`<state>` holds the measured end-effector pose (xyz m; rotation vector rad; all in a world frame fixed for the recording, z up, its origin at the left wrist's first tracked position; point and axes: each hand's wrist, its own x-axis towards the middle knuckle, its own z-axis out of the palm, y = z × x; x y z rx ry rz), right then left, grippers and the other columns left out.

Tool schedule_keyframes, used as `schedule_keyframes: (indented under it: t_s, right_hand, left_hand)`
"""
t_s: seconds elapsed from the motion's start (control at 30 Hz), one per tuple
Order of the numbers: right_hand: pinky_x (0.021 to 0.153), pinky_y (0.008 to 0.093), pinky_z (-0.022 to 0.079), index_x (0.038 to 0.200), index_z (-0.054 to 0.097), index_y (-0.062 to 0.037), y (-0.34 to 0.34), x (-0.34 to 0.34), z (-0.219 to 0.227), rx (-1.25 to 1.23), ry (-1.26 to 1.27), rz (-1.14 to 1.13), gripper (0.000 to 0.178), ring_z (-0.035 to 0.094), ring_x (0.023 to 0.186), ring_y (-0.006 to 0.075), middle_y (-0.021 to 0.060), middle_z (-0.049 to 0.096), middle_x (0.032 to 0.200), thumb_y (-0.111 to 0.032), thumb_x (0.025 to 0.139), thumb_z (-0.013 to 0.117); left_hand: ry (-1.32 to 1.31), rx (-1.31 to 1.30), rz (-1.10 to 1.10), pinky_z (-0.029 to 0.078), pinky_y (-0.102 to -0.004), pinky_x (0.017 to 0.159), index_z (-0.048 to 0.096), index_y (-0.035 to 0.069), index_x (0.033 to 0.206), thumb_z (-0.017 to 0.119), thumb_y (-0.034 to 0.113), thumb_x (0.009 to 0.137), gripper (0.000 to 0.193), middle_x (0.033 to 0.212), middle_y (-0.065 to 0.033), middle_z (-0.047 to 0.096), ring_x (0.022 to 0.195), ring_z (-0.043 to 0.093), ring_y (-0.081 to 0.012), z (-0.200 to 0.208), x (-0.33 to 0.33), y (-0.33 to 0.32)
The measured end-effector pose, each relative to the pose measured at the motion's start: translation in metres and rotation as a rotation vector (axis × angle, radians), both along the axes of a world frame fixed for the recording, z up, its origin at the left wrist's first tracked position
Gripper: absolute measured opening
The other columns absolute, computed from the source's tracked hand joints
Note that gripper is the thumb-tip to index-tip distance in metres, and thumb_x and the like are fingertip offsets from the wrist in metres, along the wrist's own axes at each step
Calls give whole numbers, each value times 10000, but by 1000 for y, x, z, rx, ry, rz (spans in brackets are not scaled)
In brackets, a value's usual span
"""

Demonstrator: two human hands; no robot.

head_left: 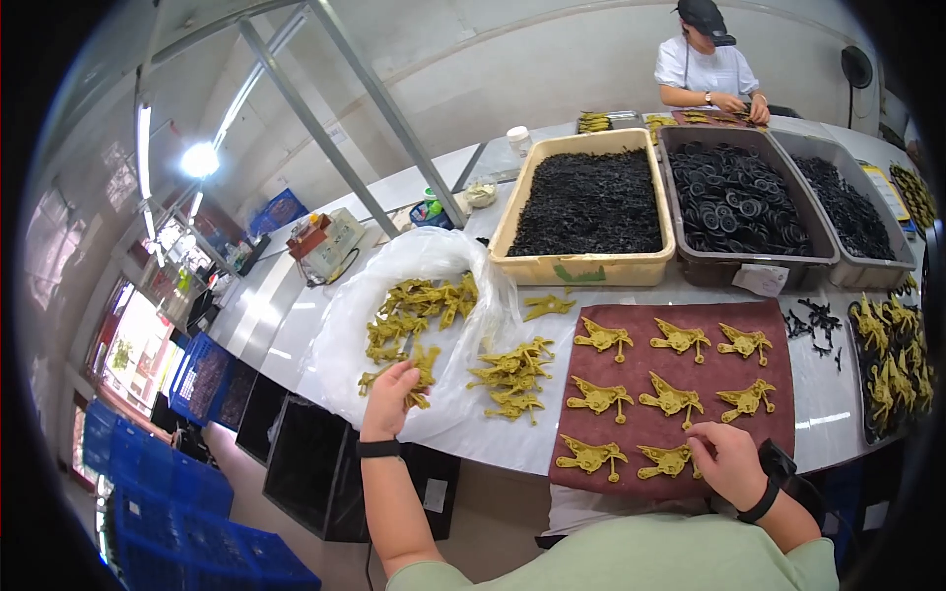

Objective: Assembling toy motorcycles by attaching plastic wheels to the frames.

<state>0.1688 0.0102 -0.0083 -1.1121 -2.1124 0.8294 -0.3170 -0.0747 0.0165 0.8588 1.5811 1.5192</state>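
Left hand (391, 392) is down in the open clear plastic bag (347, 335), fingers curled around one of the olive-green plastic figures (422, 372) from the heap inside. Right hand (727, 461) sits on the bottom row of the dark red mat (778, 340), fingers bent over the last spot there; can't tell whether it's pinching a figure or just pressing one flat, since the palm hides it. The mat carries the figures in neat rows of three, all facing the same way. A loose pile of the same figures (512, 376) lies on the white surface (296, 315) between bag and mat.

My guess is these parts weigh almost nothing and are stiff molded plastic, with thin limbs sticking out that snag on each other in a heap. I'd grab one by the thick middle of the body, not by a spindly leg, which could bend or snap.

Behind the mat are a yellow bin (588, 268) and two grey bins (749, 266) full of small black parts. Another person (706, 71) works at the far end.
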Motion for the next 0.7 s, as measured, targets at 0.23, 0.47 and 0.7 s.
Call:
schedule_keyframes:
  t_s: [0.23,0.47,0.7]
  right_hand:
    - [656,279,501,998,644,-12,5,-22,13,-321,276,235,167,630,723,180,107,656,848,-124,896,573]
    - [748,290,515,1144,573,-46,4,-27,10,-22,355,175,295,603,862,195,102,582,1007,-31,852,609]
    - [717,338,500,1014,612,-38,12,-10,9,428,157,168,245,586,850,264,87,564,960,-21,781,685]
  left_hand:
    - [-114,33,-496,491,-291,828,524,-25,1175,567,103,919,289,1030,-69,635,899,615,-158,-2,154,33]
    - [-678,46,-524,522,-368,847,446,-13,1187,533,105,940,287,1112,-122,584,968,614,-201,-3,262,61]
    - [-698,-65,-540,519,-382,865,446,-15,1185,498,129,963,270,1111,-116,576,1014,596,-205,-22,290,68]
